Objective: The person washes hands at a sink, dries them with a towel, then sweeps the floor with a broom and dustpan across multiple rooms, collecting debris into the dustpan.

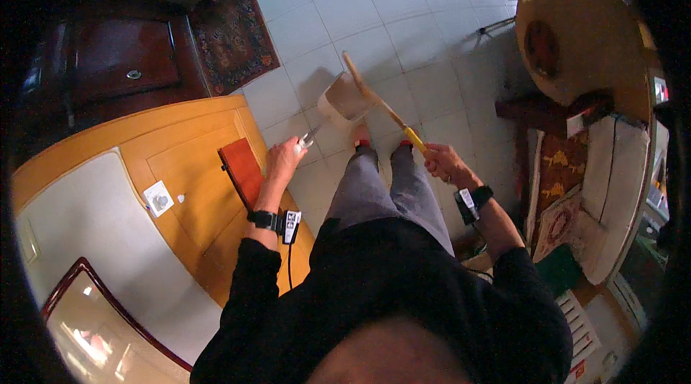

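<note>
My left hand (284, 159) grips the white end of a long handle whose metal-looking shaft points down to a pale long-handled dustpan (345, 99) near my feet. In my right hand (445, 162) is a yellow grip on a long stick, which looks like a broom handle (397, 118). The stick slopes away to the upper left and passes over the dustpan. A brownish narrow piece (352, 70) at its far end may be the broom head; its bristles cannot be made out. Both wrists carry black straps with small tagged devices.
A light tiled floor (372, 11) surrounds my feet. To the left are a patterned mat (232, 38), a dark wooden door (129, 54) and yellow-brown wooden panelling (189, 141). On the right stand a brown padded seat or chair back (583, 44) and a cushioned sofa (621, 168).
</note>
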Motion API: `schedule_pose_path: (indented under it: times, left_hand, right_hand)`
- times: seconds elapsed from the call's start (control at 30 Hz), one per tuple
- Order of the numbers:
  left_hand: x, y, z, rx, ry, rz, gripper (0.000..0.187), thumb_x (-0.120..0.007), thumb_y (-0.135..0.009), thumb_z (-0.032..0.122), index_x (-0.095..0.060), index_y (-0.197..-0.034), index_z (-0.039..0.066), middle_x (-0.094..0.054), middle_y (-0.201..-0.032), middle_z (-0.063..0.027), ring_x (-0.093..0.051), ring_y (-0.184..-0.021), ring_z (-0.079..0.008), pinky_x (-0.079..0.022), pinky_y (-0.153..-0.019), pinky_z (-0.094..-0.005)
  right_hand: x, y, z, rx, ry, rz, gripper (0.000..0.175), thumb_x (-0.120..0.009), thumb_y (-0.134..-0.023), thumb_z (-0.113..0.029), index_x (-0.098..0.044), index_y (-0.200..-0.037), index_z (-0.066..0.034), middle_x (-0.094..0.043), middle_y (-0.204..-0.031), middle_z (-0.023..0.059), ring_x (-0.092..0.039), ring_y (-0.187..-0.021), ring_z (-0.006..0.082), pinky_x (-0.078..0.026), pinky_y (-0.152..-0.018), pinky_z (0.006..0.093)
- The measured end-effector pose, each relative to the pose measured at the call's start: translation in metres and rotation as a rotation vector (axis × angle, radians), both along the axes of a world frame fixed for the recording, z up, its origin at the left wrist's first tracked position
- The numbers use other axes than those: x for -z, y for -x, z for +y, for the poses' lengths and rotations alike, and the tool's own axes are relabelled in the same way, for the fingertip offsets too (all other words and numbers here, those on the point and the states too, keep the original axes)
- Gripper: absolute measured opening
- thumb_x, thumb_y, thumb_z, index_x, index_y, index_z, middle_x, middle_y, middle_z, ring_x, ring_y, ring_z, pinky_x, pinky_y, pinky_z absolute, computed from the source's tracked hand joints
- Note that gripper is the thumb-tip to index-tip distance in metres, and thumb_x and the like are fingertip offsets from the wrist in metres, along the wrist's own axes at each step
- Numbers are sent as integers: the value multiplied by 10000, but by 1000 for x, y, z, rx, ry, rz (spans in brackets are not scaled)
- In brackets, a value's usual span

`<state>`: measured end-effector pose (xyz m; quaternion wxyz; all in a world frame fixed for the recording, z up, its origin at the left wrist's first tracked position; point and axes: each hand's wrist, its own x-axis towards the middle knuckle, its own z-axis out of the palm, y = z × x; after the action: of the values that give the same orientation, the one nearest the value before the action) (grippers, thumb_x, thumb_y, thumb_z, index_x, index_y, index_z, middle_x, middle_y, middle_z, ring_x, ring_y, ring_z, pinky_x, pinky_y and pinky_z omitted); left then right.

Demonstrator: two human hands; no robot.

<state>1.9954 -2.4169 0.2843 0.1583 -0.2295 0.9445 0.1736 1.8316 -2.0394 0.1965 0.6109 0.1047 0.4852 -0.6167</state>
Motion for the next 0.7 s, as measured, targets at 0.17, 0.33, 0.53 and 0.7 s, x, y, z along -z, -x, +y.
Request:
schedule_pose_path:
  times: [0.17,0.33,0.53,0.7]
  left_hand:
    - [14,-16,1,-108,80,-96,249,-653,-744,294,-557,-836,83,-619,-727,-156,-592,-699,-358,-460,-592,-451]
    - [15,-26,-8,-200,76,21,293,-650,-751,282,-534,-859,36,-599,-757,-185,-571,-702,-381,-447,-595,-452]
    - [-11,-36,-33,-428,81,24,295,-645,-726,335,-564,-835,74,-619,-720,-138,-598,-690,-349,-474,-604,-431]
    - [-14,-31,-41,-492,130,1,291,-659,-721,304,-568,-845,57,-617,-732,-164,-596,-696,-359,-471,-603,-440]
  right_hand:
    - [27,7,-49,-45,-70,28,194,-504,-861,-248,-510,-863,-54,-460,-625,-19,-467,-545,76,-384,-460,222]
    - [11,56,-67,-438,181,464,184,-540,-835,-160,-517,-955,-23,-489,-636,-17,-481,-561,76,-392,-455,231]
    - [-10,141,-138,-364,37,301,275,-530,-851,-202,-485,-1024,7,-516,-634,24,-476,-506,102,-381,-427,245]
    - [36,154,-246,-301,-19,382,261,-545,-834,-150,-461,-1028,3,-507,-602,61,-476,-462,132,-368,-385,266]
